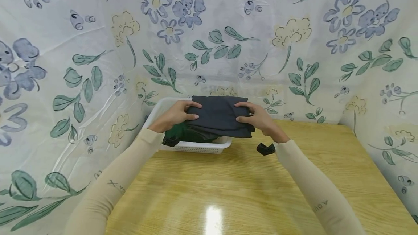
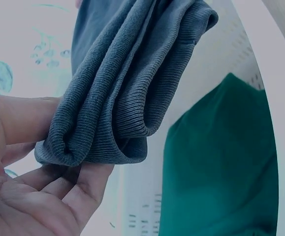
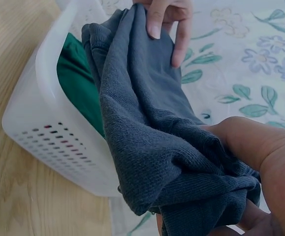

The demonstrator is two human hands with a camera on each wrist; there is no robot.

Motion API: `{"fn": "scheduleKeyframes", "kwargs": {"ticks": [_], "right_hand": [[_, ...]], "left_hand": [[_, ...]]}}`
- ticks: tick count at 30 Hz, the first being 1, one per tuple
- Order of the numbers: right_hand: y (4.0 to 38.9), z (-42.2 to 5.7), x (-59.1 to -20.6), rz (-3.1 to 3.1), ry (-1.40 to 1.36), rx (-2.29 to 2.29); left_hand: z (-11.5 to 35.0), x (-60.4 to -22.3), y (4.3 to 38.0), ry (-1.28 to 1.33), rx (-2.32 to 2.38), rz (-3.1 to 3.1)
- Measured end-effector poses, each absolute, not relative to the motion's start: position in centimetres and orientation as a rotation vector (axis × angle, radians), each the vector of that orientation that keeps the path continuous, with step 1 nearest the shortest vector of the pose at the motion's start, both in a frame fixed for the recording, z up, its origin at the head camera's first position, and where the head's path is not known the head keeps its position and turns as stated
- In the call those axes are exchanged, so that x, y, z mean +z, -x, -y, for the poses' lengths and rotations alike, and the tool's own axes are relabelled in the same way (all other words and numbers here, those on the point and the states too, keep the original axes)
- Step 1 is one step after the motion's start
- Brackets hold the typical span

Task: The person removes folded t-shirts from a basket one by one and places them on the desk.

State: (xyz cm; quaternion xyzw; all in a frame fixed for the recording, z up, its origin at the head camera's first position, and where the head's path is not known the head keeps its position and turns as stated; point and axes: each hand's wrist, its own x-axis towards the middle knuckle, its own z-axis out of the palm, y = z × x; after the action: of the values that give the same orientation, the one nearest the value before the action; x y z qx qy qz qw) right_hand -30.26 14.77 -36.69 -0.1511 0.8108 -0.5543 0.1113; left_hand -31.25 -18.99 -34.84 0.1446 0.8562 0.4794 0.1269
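Observation:
A folded dark grey knit garment [image 1: 218, 115] is held up by both hands over the white basket's right part. At its left end my left hand [image 1: 179, 113] pinches the layers between thumb and fingers; the left wrist view shows the stacked, ribbed folds [image 2: 108, 108]. My right hand [image 1: 258, 117] grips the opposite end, thumb on the near face, and the cloth bunches there in the right wrist view. Beneath the garment, green cloth [image 2: 216, 162] lies inside the white plastic basket [image 3: 44, 93], whose wall has rows of small holes.
The basket stands on a light wooden table [image 1: 202, 177] near its far left side. A white floral sheet [image 1: 209, 28] hangs behind and along the sides. Black wrist-worn pieces [image 1: 266, 149] show below each wrist.

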Motion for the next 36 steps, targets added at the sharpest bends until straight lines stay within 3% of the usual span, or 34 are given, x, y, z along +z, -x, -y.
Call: {"fn": "scheduleKeyframes", "kwargs": {"ticks": [36], "right_hand": [[29.9, -22.6, -37.7, -2.490, 0.401, -1.636]], "left_hand": [[11.1, -35.7, 32.0, -0.573, 1.434, -2.483]]}}
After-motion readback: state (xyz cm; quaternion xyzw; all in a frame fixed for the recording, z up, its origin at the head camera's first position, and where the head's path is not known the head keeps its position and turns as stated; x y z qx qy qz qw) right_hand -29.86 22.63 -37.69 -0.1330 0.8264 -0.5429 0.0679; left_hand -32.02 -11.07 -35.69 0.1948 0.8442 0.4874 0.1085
